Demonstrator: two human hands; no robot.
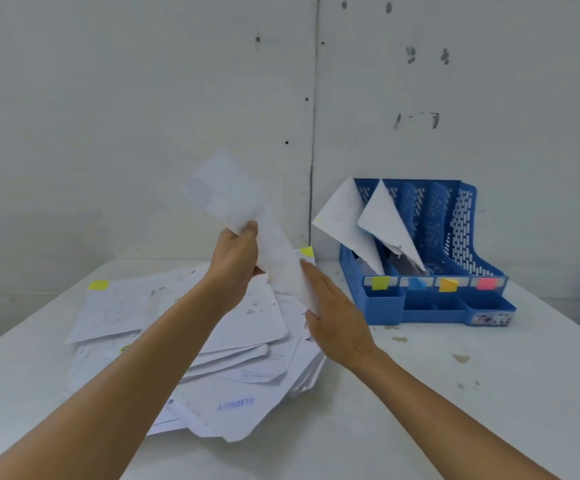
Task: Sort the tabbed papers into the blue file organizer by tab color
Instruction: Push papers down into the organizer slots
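Note:
My left hand [238, 258] grips a white sheet [226, 195] and holds it up above the loose pile of papers [191, 344]; the sheet is blurred and I see no tab on it. My right hand [333, 313] is flat with straight fingers against the sheet's lower end, just under a paper with a yellow tab [307, 251]. The blue file organizer [430, 303] stands at the right with green, blue, orange and pink labels along its front. Two white sheets [351, 223] lean in its two left slots.
Another paper with a yellow-green tab [99, 285] lies at the pile's back left. One sheet at the front is stamped APPROVED [236, 404]. The white table [455, 393] meets a white wall right behind the organizer. Small stains mark the table at the right.

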